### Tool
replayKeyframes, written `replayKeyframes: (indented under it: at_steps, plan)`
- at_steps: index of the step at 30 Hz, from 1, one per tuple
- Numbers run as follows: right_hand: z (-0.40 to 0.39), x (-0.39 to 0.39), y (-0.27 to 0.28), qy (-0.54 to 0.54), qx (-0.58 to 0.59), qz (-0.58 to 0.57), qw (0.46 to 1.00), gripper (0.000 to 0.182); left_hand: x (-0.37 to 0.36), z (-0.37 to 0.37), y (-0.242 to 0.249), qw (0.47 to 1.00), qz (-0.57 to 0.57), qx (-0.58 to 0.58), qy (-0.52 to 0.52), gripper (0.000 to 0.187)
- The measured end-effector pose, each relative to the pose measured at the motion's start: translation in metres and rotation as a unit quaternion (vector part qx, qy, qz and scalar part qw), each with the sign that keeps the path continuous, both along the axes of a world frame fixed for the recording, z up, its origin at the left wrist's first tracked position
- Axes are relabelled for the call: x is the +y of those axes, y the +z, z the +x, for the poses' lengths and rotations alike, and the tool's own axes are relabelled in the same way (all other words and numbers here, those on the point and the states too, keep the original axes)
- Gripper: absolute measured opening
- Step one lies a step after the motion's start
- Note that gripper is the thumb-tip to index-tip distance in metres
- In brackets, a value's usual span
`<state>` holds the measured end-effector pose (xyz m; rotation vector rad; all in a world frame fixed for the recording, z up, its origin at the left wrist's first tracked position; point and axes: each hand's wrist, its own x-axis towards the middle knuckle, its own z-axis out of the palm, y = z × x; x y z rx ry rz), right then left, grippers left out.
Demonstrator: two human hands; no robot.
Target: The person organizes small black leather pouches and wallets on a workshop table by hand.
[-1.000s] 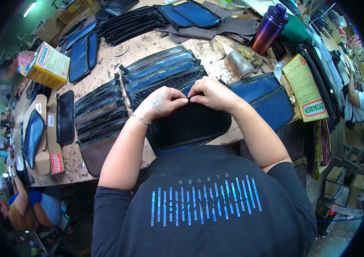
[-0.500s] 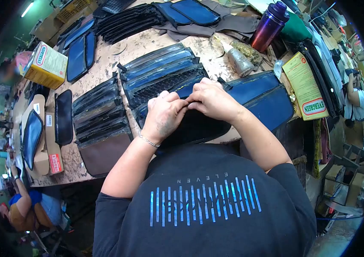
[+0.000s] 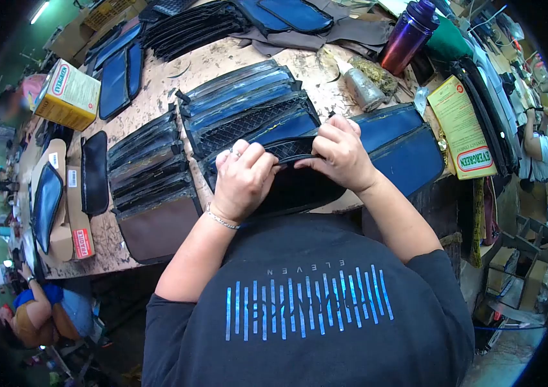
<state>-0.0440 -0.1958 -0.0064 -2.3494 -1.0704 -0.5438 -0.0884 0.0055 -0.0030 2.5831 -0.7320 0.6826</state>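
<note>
Between my two hands is a black panel [image 3: 294, 149] with a quilted face, its near edge lifted and bowed. My left hand [image 3: 243, 175] pinches that edge on the left, fingers curled over it. My right hand [image 3: 343, 153] grips the same edge farther right, thumb beneath. A dark surface [image 3: 296, 190] hangs below the hands toward my body. Just beyond lies a stack of overlapping blue and black panels [image 3: 242, 103], some with rough, glue-marked edges. Blue panels [image 3: 396, 151] lie right of my right hand. My fingertips are partly hidden behind the edge.
More layered strips [image 3: 148, 168] lie on the left of the worktable [image 3: 158, 97]. A yellow tin [image 3: 71, 97] stands behind them, another tin [image 3: 461, 129] at right. A glue-stained bottle [image 3: 363, 89] and a purple-red flask [image 3: 409, 39] are at the back. A person [image 3: 42, 309] sits at far left.
My hands were close together at the panel's edge; they have moved apart, the right one to the right. The quilted stretch between them now shows.
</note>
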Motion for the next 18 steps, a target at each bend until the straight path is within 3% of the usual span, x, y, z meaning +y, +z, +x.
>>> replayKeyframes:
  at_steps: [4,8,12,18]
  plan:
    - [0.005,0.001,0.006,0.025,0.101,0.017,0.994,0.020,-0.002,0.014,0.014,0.994,-0.015,0.109,-0.028,0.010]
    - [0.002,0.007,0.007,0.054,0.088,0.031,0.994,0.014,-0.009,0.021,0.013,0.986,-0.017,0.157,-0.059,0.011]
    - [-0.005,0.008,0.010,0.021,0.054,0.005,0.998,0.013,-0.011,0.015,0.010,0.988,-0.034,0.139,-0.056,0.010]
    - [-0.012,0.004,0.006,0.023,-0.058,-0.053,0.997,0.014,-0.012,0.002,0.008,0.997,-0.012,-0.012,-0.071,0.018]
